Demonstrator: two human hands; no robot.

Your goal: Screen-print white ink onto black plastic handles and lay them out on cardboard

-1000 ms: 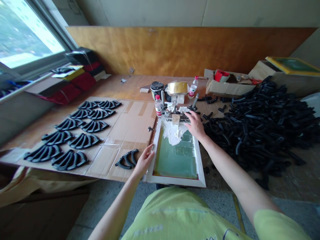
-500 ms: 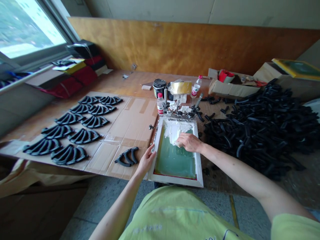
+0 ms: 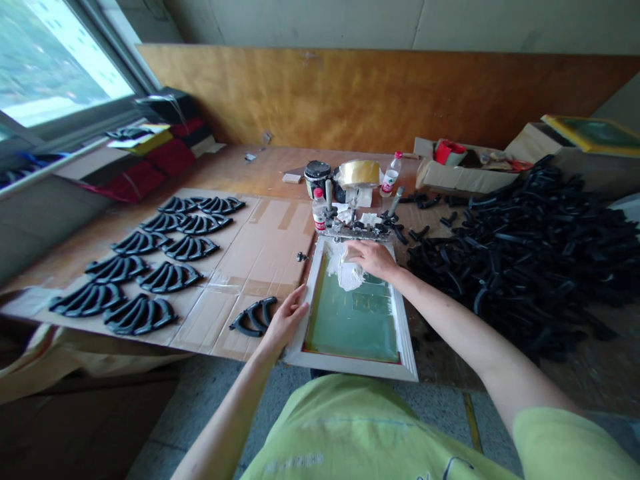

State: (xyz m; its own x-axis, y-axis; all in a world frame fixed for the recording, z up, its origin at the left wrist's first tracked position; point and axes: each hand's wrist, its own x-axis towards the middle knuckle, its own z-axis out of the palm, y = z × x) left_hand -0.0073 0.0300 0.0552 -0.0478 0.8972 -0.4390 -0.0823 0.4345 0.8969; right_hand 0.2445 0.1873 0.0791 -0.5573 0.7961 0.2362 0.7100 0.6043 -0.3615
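A silk-screen printing frame (image 3: 407,347), pale-edged with green mesh, is attached at its far end to a metal hinge clamp (image 3: 357,233). At its left rail, my left hand (image 3: 287,317) grips the edge, the thumb nearest me. My right hand (image 3: 375,259) is closed around a white-smeared scraper (image 3: 351,275) near the mesh's far end; the fingers hide its upper part. White ink (image 3: 333,257) lies on the mesh around the scraper. Left of the frame, a small black curved piece (image 3: 254,316) rests on the cardboard (image 3: 240,253).
Several black fan-shaped pieces (image 3: 167,277) lie in rows on the left. A heap of black parts (image 3: 530,260) covers the right side. Behind the clamp stand two bottles (image 3: 391,175), a tub (image 3: 317,177) and a tape roll (image 3: 359,173). An open box (image 3: 465,177) sits far right.
The frame's near end has risen slightly, with my left hand at its edge moving a little left. My right hand has moved the scraper slightly left and away from me.
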